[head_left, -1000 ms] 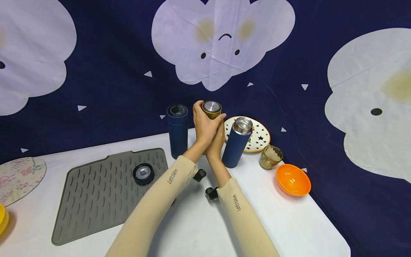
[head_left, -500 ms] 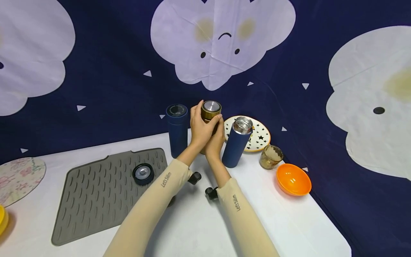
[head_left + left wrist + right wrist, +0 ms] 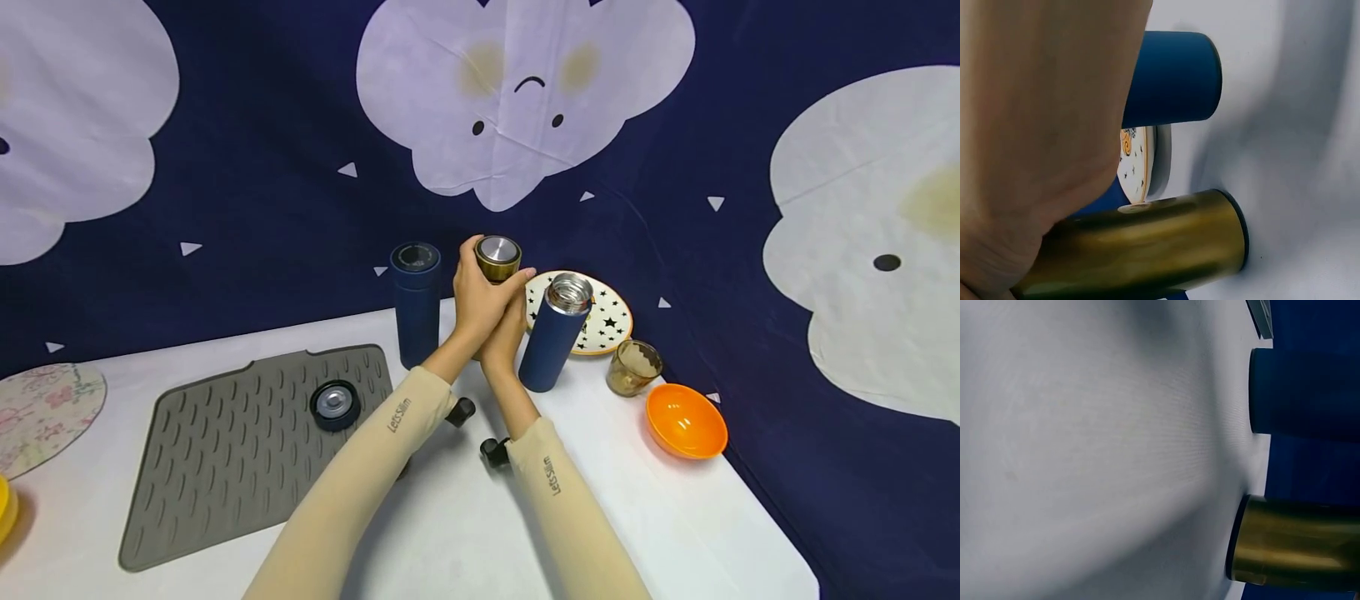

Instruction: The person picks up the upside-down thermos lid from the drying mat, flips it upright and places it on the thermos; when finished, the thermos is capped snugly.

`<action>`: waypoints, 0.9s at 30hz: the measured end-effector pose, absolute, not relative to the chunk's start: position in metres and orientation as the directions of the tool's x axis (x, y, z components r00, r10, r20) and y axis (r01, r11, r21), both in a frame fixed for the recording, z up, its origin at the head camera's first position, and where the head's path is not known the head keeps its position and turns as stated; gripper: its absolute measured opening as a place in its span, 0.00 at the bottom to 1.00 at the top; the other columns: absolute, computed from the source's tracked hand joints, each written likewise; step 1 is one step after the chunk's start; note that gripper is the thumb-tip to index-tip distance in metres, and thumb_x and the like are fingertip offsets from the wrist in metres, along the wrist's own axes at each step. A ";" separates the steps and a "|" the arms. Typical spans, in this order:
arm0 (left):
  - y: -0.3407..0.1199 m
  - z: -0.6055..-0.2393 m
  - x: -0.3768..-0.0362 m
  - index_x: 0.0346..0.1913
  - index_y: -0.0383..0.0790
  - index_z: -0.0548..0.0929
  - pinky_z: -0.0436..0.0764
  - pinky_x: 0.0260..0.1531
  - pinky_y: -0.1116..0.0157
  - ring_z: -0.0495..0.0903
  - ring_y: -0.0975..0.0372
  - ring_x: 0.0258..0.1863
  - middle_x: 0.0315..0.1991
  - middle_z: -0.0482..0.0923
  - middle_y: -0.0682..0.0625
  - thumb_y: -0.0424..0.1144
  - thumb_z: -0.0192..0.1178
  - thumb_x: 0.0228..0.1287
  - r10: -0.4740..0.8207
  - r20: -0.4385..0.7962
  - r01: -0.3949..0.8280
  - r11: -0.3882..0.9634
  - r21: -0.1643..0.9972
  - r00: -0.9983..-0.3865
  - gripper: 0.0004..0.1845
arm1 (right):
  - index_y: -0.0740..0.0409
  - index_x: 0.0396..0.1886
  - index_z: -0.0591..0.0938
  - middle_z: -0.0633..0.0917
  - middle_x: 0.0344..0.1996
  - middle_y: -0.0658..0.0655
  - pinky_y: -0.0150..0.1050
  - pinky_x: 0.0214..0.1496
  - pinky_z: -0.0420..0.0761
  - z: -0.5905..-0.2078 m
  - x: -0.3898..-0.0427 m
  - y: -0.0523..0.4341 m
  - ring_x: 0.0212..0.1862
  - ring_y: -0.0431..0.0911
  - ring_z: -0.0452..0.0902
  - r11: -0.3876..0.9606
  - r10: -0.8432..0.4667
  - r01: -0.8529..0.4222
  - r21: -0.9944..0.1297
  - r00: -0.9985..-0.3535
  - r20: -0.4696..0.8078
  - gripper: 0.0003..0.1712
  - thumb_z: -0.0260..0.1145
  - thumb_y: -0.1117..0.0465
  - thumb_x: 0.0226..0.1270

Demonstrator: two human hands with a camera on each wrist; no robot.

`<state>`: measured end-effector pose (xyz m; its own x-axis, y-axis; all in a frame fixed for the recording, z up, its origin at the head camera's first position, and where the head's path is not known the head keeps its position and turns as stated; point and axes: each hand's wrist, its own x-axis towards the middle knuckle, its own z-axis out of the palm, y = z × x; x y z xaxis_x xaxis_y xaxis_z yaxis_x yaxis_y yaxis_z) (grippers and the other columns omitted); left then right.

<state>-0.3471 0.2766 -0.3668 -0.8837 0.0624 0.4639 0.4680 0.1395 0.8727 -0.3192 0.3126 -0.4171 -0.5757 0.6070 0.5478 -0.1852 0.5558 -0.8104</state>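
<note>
— So where did the gold flask [image 3: 495,265] stand?

— Upright on the white table [image 3: 465,533], its long axis vertical, between the capped blue flask [image 3: 415,302] and the open blue flask [image 3: 554,332], with the star plate [image 3: 609,321] just behind it.

— And the hands?

— Both were on it. The left hand [image 3: 480,300] curled round the upper body just under the steel lid [image 3: 497,247], thumb at the back. The right hand [image 3: 504,333] wrapped the lower body from the front, under the left.

— Which was nearer the lid?

— The left; the lid lay straight above its fingers.
</note>
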 end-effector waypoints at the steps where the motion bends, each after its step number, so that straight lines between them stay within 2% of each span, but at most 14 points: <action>1: 0.277 -0.367 -0.348 0.66 0.42 0.66 0.76 0.57 0.53 0.77 0.51 0.57 0.58 0.76 0.43 0.52 0.77 0.48 0.060 0.468 0.471 0.137 0.871 -0.882 0.45 | 0.67 0.62 0.72 0.80 0.56 0.67 0.50 0.63 0.75 -0.418 -0.320 0.313 0.60 0.58 0.77 0.557 0.607 -0.189 -0.809 -0.573 0.552 0.24 0.63 0.67 0.67; 9: 0.270 -0.369 -0.351 0.61 0.39 0.65 0.79 0.53 0.58 0.81 0.53 0.51 0.53 0.80 0.44 0.48 0.78 0.49 0.066 0.470 0.472 0.031 0.881 -0.880 0.41 | 0.62 0.67 0.70 0.78 0.59 0.66 0.50 0.66 0.73 -0.422 -0.320 0.314 0.63 0.56 0.75 0.547 0.605 -0.214 -0.809 -0.567 0.559 0.30 0.66 0.66 0.66; 14: 0.265 -0.371 -0.349 0.67 0.36 0.70 0.73 0.61 0.58 0.72 0.52 0.59 0.59 0.71 0.41 0.45 0.75 0.53 0.088 0.476 0.480 0.023 0.877 -0.875 0.40 | 0.63 0.71 0.68 0.75 0.66 0.66 0.48 0.71 0.70 -0.422 -0.321 0.315 0.68 0.56 0.71 0.538 0.598 -0.222 -0.813 -0.580 0.554 0.33 0.65 0.67 0.67; 18: 0.263 -0.373 -0.347 0.71 0.32 0.67 0.69 0.65 0.57 0.67 0.50 0.62 0.61 0.65 0.38 0.44 0.73 0.57 0.100 0.500 0.505 0.034 0.863 -0.860 0.42 | 0.66 0.72 0.65 0.72 0.68 0.67 0.47 0.73 0.67 -0.421 -0.321 0.315 0.70 0.57 0.68 0.535 0.593 -0.225 -0.814 -0.587 0.552 0.33 0.63 0.68 0.69; 24: 0.263 -0.377 -0.345 0.69 0.35 0.65 0.75 0.60 0.55 0.74 0.51 0.60 0.62 0.71 0.39 0.41 0.68 0.62 0.102 0.550 0.554 0.015 0.833 -0.829 0.36 | 0.68 0.72 0.64 0.71 0.68 0.68 0.48 0.73 0.67 -0.421 -0.320 0.316 0.71 0.57 0.67 0.537 0.586 -0.229 -0.812 -0.591 0.555 0.32 0.61 0.68 0.71; 27: 0.265 -0.377 -0.343 0.69 0.38 0.64 0.76 0.59 0.53 0.75 0.51 0.60 0.62 0.72 0.40 0.45 0.68 0.63 0.116 0.531 0.538 0.046 0.841 -0.839 0.36 | 0.68 0.72 0.64 0.71 0.68 0.68 0.49 0.72 0.68 -0.421 -0.319 0.316 0.70 0.57 0.67 0.548 0.583 -0.227 -0.805 -0.586 0.563 0.31 0.59 0.68 0.72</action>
